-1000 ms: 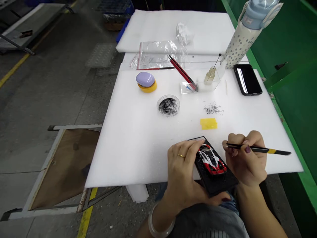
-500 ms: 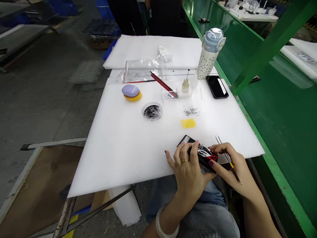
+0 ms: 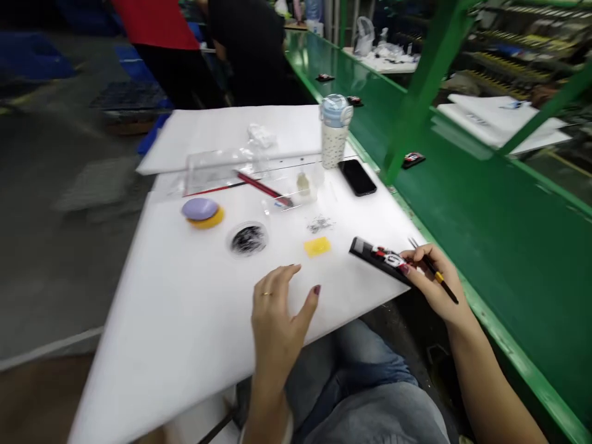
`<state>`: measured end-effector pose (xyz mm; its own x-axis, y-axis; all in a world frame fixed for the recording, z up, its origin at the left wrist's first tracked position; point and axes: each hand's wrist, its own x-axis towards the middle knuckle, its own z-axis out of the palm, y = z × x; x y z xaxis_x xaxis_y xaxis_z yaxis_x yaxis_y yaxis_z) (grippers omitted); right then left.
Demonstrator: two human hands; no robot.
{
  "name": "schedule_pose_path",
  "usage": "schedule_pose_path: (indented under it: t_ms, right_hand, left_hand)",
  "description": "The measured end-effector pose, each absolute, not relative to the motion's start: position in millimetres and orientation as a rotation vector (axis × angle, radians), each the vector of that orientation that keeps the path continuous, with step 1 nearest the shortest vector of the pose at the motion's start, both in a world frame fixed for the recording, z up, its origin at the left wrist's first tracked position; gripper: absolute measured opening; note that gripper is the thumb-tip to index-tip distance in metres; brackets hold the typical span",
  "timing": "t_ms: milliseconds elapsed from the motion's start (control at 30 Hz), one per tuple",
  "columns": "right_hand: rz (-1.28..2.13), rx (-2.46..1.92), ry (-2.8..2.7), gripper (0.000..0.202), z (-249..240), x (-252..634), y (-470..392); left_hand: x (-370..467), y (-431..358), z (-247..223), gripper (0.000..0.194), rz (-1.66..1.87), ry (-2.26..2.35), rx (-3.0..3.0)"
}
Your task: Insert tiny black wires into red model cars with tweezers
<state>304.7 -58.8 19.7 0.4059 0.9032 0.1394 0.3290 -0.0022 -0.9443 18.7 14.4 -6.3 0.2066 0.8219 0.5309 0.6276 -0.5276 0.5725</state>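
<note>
My left hand (image 3: 280, 308) is raised over the front of the white table with its fingers apart and nothing in it. My right hand (image 3: 435, 280) grips one end of a black base carrying a small red, white and black model (image 3: 391, 258). Tweezers (image 3: 437, 274) with a yellow band also sit in the right hand. Left of the model lies a yellow sticky piece (image 3: 317, 246), with scattered short dark bits (image 3: 320, 224) behind it. A round clear dish (image 3: 250, 239) holds dark fibres.
A lilac and yellow case (image 3: 202, 211), red tweezers (image 3: 263, 187), a small bottle (image 3: 303, 184), a phone (image 3: 357, 177) and a tumbler (image 3: 333, 132) are on the table (image 3: 185, 308). More models rest on the green surface (image 3: 485, 191) at right. People are beyond the table.
My left hand has let go of the model and moved left, its fingers spread. The right hand now holds the model alone, near the table's right edge. The camera view has turned right.
</note>
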Motion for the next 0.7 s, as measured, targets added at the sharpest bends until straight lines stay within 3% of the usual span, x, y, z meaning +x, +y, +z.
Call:
schedule_pose_path:
  t_ms: [233,533,700]
  right_hand:
    - [-0.048,-2.052,-0.737,0.040,1,471,-97]
    - [-0.176,-2.152,-0.593,0.032,5,524,-172]
    - [-0.189,-2.128,-0.578,0.024,34,535,-159]
  left_hand:
    - [16,17,-24,0.041,1.026,1.316,2.548]
    - [6,13,-18,0.031,0.841,1.331,2.615]
    - [9,11,-15,0.032,0.811,1.329,2.613]
